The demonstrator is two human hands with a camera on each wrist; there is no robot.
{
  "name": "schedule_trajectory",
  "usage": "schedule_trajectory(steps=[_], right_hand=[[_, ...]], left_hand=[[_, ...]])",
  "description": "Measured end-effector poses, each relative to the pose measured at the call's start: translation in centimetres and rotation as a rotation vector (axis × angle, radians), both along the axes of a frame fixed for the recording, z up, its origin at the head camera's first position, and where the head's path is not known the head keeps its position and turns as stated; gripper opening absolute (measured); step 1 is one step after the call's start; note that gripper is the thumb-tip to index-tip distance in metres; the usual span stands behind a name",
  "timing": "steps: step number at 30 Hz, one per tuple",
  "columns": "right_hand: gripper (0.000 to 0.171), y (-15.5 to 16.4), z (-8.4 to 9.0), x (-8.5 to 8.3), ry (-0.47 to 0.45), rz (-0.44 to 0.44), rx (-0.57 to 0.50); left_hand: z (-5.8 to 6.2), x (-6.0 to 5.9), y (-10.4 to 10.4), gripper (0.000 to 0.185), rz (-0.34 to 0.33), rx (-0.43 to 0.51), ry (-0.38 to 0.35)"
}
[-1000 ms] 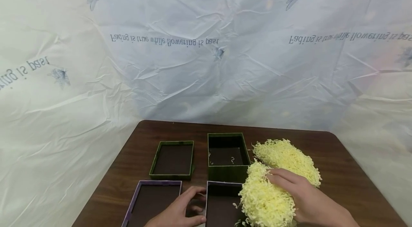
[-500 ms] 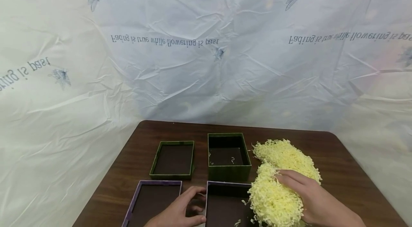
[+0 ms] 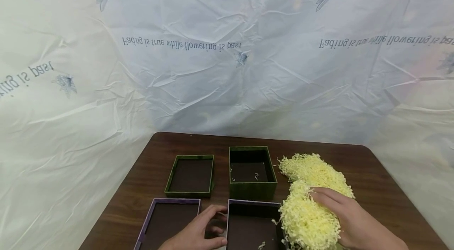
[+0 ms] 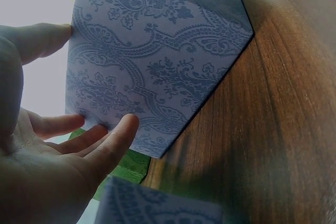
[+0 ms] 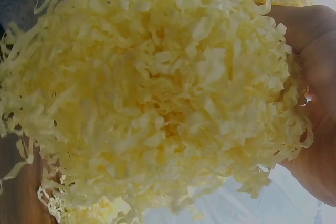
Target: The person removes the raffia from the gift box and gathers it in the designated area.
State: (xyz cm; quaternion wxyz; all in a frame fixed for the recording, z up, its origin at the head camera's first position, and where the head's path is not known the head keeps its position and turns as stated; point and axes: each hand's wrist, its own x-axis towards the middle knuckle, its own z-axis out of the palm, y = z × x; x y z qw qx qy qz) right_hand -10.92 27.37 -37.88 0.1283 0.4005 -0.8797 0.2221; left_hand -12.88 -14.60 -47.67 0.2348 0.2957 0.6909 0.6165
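My right hand (image 3: 351,216) grips a big wad of pale yellow shredded paper (image 3: 310,220) by its right side, over the right edge of an open purple box (image 3: 248,228). In the right wrist view the shredded paper (image 5: 157,87) fills most of the picture and hides most of the fingers. Against the box's left wall rests my left hand (image 3: 198,228). Seen from the left wrist, its fingertips are on or close to the paisley-patterned box wall (image 4: 147,61), with the thumb at the rim. A few paper shreds (image 3: 261,245) lie inside the box.
A second heap of yellow shredded paper (image 3: 319,171) lies behind the right hand. Beyond the purple box stands an open green box (image 3: 252,191) with a few shreds in it. A green lid (image 3: 189,194) and a purple lid (image 3: 177,201) lie to the left on the wooden table (image 3: 134,181).
My right hand has moved right with the wad of shredded paper, uncovering more of the purple box's inside. The left hand has stayed at the box's left wall.
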Motion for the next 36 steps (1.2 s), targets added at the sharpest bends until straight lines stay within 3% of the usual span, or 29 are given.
schedule_trajectory(steps=[9,15,21,27,36], right_hand=[[0.119,0.5,-0.5,-0.1,0.091,-0.026,0.002],[0.119,1.1,-0.9,0.1,0.039,-0.032,0.001],[0.121,1.8,-1.5,0.0,-0.032,0.022,-0.05],[0.12,2.6,-2.2,0.2,-0.033,0.049,-0.077],[0.111,4.1,-3.1,0.6,-0.134,0.0,-0.03]], left_hand=[[0.1,0.1,0.1,0.06,0.006,0.005,-0.005],[0.1,0.1,0.1,0.061,0.008,0.003,0.007],[0.1,0.1,0.0,0.062,0.006,0.005,0.017],[-0.1,0.1,0.0,0.061,0.008,0.007,0.024],[0.0,0.2,0.1,0.062,0.003,0.01,-0.022]])
